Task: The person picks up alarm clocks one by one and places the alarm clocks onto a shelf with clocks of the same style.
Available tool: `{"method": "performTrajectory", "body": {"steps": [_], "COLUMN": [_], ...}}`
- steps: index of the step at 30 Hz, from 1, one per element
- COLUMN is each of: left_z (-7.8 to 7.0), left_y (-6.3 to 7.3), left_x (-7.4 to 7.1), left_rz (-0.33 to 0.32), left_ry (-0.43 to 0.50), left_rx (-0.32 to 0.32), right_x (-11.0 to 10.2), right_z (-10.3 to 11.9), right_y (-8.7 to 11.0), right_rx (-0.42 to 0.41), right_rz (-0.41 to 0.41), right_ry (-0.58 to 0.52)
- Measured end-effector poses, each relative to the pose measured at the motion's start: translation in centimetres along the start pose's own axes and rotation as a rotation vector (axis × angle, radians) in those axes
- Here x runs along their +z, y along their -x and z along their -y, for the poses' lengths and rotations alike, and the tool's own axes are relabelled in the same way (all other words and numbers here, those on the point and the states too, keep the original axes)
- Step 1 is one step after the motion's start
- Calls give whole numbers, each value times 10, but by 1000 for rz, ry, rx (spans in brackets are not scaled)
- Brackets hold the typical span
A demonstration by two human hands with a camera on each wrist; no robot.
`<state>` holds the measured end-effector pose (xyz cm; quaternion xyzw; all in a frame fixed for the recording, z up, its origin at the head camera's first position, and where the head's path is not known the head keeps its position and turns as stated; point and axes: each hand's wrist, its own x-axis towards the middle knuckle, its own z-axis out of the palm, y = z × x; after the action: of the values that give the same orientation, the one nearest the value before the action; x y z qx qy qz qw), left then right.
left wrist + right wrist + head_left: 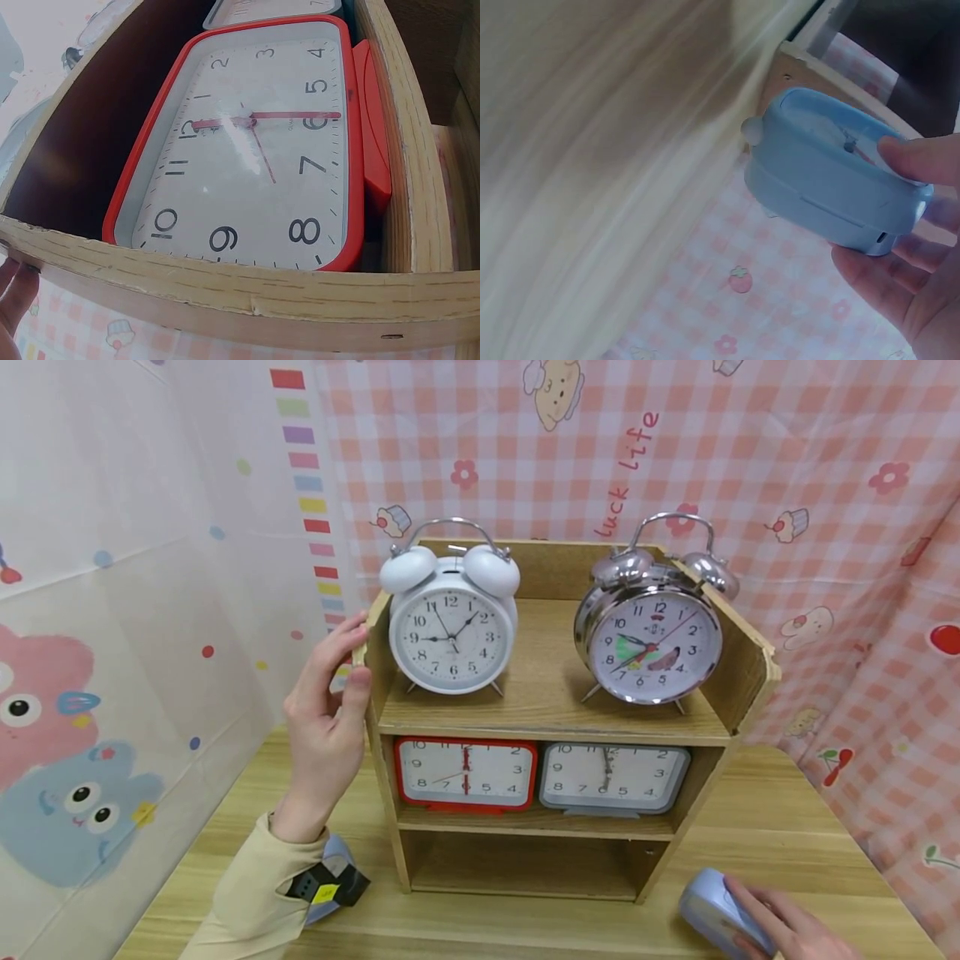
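My left hand (330,710) grips the upper left side panel of a small wooden shelf (555,727), thumb at its front edge. In my right hand (798,927) is a light blue alarm clock (825,176), pinched between thumb and fingers at the right of the shelf. A white twin-bell alarm clock (453,639) stands on the top board at the left, and a silver twin-bell alarm clock (652,647) at the right. On the middle level, a red-framed clock (465,774) sits beside a grey-framed clock (615,778).
The shelf's bottom level (525,866) holds nothing visible. A bluish object (337,852) lies on the wooden table (780,827) under my left wrist, mostly hidden. Behind the shelf hangs a pink checked cloth (480,427), with a white patterned cloth (202,710) at the left.
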<state>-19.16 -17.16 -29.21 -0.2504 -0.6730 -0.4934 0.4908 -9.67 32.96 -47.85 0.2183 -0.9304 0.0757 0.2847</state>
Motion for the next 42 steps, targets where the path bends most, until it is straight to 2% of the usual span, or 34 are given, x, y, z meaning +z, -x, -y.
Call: {"method": "performTrajectory", "body": {"steps": [4, 9, 17, 22, 28, 34, 42], "left_z": [0, 0, -1, 0, -1, -2, -2], "left_y": [1, 1, 1, 1, 0, 0, 0], "left_x": [0, 0, 0, 0, 0, 0, -1], "left_rz": [2, 7, 7, 1, -2, 2, 3], "left_ry": [-5, -11, -5, -4, 2, 1, -3], "left_rx": [1, 0, -1, 2, 2, -3, -1], "right_x": [-4, -9, -16, -17, -14, -11, -5], "right_z": [4, 13, 38, 50, 64, 77, 93], "right_y": [-6, -12, -25, -29, -36, -42, -50], "right_rx": [-109, -165, -170, -140, -160, -156, -231], "right_rz": [-59, -75, -132, -111, -145, -138, -155], "right_ry": [-62, -108, -109, -99, -95, -118, -131]}}
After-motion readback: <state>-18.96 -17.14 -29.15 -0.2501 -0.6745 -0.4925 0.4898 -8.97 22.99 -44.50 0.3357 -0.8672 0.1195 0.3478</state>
